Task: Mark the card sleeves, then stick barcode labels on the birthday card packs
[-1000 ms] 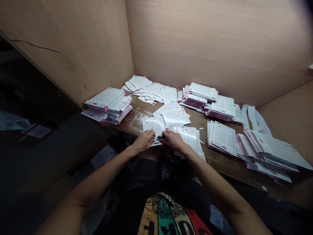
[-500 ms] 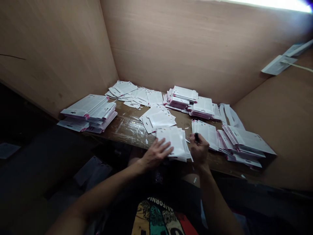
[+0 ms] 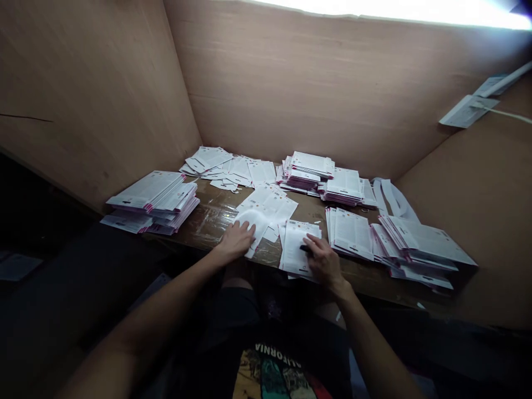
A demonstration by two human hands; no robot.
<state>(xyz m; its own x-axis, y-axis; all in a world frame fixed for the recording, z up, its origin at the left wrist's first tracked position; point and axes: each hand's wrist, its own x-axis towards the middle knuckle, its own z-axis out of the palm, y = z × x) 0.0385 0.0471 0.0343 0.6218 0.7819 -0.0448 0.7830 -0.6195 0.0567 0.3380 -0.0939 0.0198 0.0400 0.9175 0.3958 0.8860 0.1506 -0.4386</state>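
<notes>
My left hand (image 3: 236,241) has its fingers curled on a white flat paper packet (image 3: 253,223), which looks bent and slightly blurred at the near end of a loose spread of similar packets (image 3: 274,206). Right of it, a small stack of white printed packets (image 3: 296,252) with slot-shaped hanger holes lies at the table's front edge. My right hand (image 3: 325,261) is closed around a small black tool (image 3: 305,249) and rests over this stack's right side. The tool's exact kind is hidden by the fingers.
Stacks of pink-edged packets stand at the left (image 3: 155,202), at the back (image 3: 310,169) and at the right (image 3: 424,244). Loose packets (image 3: 210,159) lie in the back left corner. Wooden panels (image 3: 282,83) enclose the table (image 3: 208,221). White strips (image 3: 394,199) lie back right.
My left hand has moved left off the small stack, with a packet toward the loose spread. My right hand has moved left, over the small stack, still holding the black tool.
</notes>
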